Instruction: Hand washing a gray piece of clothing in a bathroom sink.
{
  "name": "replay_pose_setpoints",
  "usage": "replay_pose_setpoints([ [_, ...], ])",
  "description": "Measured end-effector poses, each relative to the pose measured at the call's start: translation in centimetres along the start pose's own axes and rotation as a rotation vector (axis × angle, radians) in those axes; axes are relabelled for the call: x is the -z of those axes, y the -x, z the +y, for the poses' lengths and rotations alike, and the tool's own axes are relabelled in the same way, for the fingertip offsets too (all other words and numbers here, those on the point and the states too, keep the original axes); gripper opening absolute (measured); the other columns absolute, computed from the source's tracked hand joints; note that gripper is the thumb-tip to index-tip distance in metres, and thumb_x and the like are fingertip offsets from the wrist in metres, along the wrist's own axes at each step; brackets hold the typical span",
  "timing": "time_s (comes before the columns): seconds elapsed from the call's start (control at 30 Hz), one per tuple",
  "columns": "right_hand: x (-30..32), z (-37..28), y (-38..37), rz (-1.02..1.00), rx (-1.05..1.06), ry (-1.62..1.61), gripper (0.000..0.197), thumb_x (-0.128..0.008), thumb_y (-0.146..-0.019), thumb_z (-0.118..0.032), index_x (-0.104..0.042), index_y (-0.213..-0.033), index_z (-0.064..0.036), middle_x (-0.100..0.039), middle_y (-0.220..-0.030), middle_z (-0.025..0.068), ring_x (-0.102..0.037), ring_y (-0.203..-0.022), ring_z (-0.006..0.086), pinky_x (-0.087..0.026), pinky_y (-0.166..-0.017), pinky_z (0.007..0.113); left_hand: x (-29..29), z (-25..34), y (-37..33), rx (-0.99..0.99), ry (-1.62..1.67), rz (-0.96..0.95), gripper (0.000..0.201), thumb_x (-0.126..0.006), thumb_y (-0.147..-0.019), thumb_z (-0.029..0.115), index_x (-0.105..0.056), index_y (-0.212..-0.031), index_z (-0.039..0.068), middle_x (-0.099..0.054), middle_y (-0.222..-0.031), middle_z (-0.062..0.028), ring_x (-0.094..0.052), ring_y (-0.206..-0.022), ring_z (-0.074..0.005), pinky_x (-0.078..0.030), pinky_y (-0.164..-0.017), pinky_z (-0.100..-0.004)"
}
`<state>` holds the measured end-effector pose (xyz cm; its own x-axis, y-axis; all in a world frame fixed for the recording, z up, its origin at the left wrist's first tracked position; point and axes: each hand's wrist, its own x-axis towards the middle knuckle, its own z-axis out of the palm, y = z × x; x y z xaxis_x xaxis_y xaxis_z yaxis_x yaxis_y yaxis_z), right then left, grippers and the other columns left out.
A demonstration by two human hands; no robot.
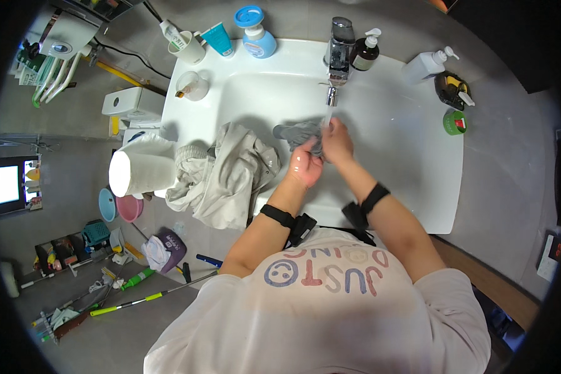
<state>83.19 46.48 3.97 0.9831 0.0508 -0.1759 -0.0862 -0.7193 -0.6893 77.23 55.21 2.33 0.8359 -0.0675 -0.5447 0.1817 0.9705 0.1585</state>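
A small, wet grey cloth [298,134], sock-like in shape, is bunched between my hands over the white sink basin [393,156]. My left hand [306,165] is palm up with its fingers curled into the cloth's near side. At the cloth's right side, my right hand [337,142] grips it with closed fingers, just below the chrome faucet [339,59]. A thin stream of water falls from the spout onto this hand and the cloth. Left of my hands, light grey trousers or shorts [234,171] with an elastic waistband lie crumpled over the sink's front left edge.
Along the back rim stand a cup with a toothpaste tube [187,48], a teal tube [218,40], a blue foam pump bottle [258,43] and a dark pump bottle [364,51]. A clear cup [192,86] sits at the left. A white bucket-like container [142,167] adjoins the trousers.
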Motion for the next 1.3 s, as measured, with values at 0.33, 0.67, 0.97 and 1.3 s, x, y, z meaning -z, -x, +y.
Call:
replay_pose_setpoints([
  [0.33,3.5,2.2,-3.4,-0.422,-0.260,-0.379,0.046,-0.062,-0.080,-0.048,-0.062,-0.103,-0.0084,-0.065,-0.095,0.0149,-0.063,-0.090,0.0293,-0.048,-0.084,0.042,-2.8,1.7,2.4,0.041,-0.115,0.008,0.024,-0.054,-0.092,0.019,-0.055,-0.111,0.005,-0.062,-0.108,-0.0083,-0.059,-0.098,-0.0236,-0.047,-0.086,-0.0358],
  [0.67,2.5,-0.4,-0.1,-0.283,-0.088,-0.734,0.041,-0.065,-0.076,-0.012,-0.054,-0.114,-0.0026,-0.061,-0.107,0.0128,-0.062,-0.094,0.0253,-0.050,-0.080,0.035,-0.8,1.4,0.7,0.195,-0.047,0.149,0.049,-0.037,-0.094,0.044,-0.052,-0.120,0.005,-0.055,-0.123,-0.0157,-0.053,-0.113,-0.0312,-0.040,-0.098,-0.0463],
  [0.97,0.7,1.1,-3.0,-0.055,-0.094,-0.012,0.035,-0.054,-0.082,-0.034,-0.059,-0.099,-0.0045,-0.064,-0.091,0.0201,-0.061,-0.088,0.0376,-0.047,-0.080,0.043,-4.1,-1.7,0.3,0.095,-0.303,0.262,0.040,-0.037,-0.097,0.038,-0.052,-0.116,0.007,-0.060,-0.109,-0.0101,-0.058,-0.097,-0.0240,-0.047,-0.087,-0.0395],
  [1.3,-0.1,-0.4,-1.4,-0.264,-0.099,-0.023,0.031,-0.055,-0.086,-0.025,-0.056,-0.112,-0.0084,-0.057,-0.110,0.0211,-0.056,-0.103,0.0315,-0.043,-0.089,0.036,-1.1,-0.7,-2.0,-0.043,-0.258,0.088,0.041,-0.033,-0.097,0.042,-0.055,-0.106,0.009,-0.058,-0.110,-0.0101,-0.057,-0.096,-0.0296,-0.046,-0.087,-0.0447],
])
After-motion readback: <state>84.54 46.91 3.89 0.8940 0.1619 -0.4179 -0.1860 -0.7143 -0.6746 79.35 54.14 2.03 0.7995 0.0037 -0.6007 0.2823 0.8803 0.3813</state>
